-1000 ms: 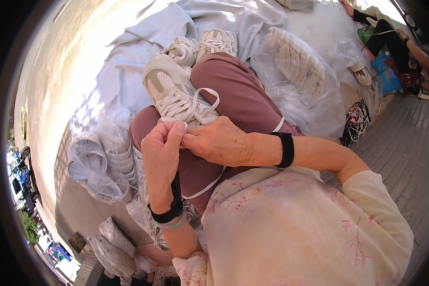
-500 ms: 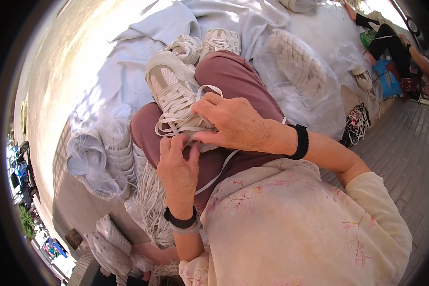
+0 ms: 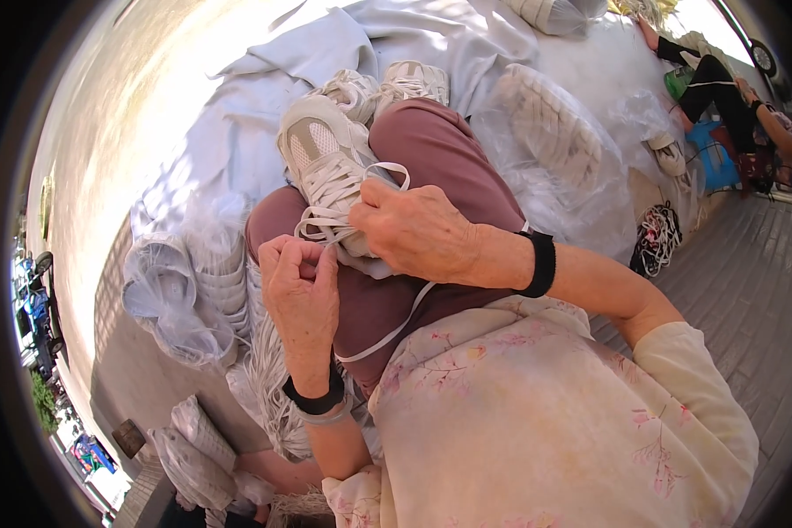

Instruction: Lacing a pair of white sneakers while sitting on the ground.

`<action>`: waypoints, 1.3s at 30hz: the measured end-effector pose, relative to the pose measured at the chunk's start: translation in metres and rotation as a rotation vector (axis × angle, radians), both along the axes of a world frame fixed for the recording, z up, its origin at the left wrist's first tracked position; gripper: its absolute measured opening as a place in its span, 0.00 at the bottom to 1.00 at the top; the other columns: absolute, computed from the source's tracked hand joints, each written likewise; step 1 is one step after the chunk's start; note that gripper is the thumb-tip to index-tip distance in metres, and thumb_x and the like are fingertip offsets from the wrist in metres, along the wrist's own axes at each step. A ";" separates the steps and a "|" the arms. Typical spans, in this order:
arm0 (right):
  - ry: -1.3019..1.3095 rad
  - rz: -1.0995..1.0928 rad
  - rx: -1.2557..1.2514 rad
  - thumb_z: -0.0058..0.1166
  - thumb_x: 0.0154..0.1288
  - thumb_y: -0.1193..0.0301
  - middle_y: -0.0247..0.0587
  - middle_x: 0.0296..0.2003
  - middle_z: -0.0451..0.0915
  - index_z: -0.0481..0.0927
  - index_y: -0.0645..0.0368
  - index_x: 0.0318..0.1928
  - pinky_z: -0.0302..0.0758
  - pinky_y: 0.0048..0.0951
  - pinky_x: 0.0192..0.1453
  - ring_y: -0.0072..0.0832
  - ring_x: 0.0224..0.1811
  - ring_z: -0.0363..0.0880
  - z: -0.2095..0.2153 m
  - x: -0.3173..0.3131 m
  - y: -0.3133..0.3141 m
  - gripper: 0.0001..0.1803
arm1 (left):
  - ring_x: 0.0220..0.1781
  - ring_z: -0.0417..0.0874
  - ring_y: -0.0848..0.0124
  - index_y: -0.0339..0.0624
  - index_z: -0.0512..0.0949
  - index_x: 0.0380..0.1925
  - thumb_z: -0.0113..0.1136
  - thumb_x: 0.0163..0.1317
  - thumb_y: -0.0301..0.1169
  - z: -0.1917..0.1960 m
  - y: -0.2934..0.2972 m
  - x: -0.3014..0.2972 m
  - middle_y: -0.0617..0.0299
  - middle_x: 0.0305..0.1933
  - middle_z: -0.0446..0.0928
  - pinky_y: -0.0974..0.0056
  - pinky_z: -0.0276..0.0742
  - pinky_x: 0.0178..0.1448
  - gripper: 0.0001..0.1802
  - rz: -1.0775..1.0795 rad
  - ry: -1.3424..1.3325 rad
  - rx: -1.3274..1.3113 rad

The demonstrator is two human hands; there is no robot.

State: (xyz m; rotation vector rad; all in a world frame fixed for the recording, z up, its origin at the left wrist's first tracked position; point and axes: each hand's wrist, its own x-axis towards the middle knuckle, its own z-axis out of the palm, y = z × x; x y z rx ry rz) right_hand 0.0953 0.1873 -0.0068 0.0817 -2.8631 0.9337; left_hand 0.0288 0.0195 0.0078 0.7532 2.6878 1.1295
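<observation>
A beige and white sneaker [image 3: 334, 145] rests across my lap, its toe pointing away from me. Flat off-white shoelace [image 3: 328, 217] crosses its front and hangs in loose loops. Beside the shoe's opening, my left hand [image 3: 301, 295] pinches a lace between thumb and fingertips. My right hand [image 3: 418, 231] is curled over the ankle end of the sneaker, closed on the lace; a loop [image 3: 396, 169] stands up by its knuckles. Its fingertips are partly hidden. A thin white strand [image 3: 387, 339] runs over my trousers.
Two more sneakers [image 3: 414, 81] stand beyond my knees on a pale sheet [image 3: 304, 48]. Bagged shoes lie left [image 3: 180, 290] and right [image 3: 559, 132]. A bundle of laces [image 3: 277, 387] hangs by my left thigh. Tangled dark and white cords [image 3: 658, 238] lie right; another person [image 3: 766, 123] sits far right.
My left hand has pulled back a little to the left, away from my right hand. My right hand has curled tighter and stays at the shoe.
</observation>
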 end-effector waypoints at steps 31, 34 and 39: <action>0.112 -0.060 -0.016 0.58 0.55 0.71 0.43 0.34 0.70 0.74 0.59 0.37 0.76 0.36 0.34 0.40 0.32 0.78 -0.008 0.005 0.002 0.11 | 0.29 0.74 0.75 0.33 0.76 0.31 0.60 0.59 0.21 -0.013 -0.004 -0.004 0.57 0.45 0.75 0.70 0.74 0.36 0.03 -0.001 -0.050 0.014; 0.120 -0.045 0.026 0.57 0.55 0.73 0.42 0.33 0.69 0.74 0.60 0.32 0.76 0.36 0.32 0.38 0.33 0.77 -0.011 0.003 0.001 0.07 | 0.29 0.78 0.70 0.33 0.75 0.31 0.59 0.58 0.20 -0.014 -0.010 -0.003 0.53 0.47 0.74 0.68 0.76 0.37 0.03 0.024 -0.093 0.025; 0.171 -0.049 0.090 0.54 0.56 0.76 0.42 0.33 0.69 0.74 0.60 0.32 0.75 0.35 0.35 0.38 0.35 0.77 0.001 0.000 0.010 0.04 | 0.30 0.74 0.75 0.33 0.76 0.32 0.60 0.59 0.21 -0.013 -0.010 0.000 0.55 0.48 0.74 0.70 0.74 0.37 0.03 0.014 -0.016 -0.023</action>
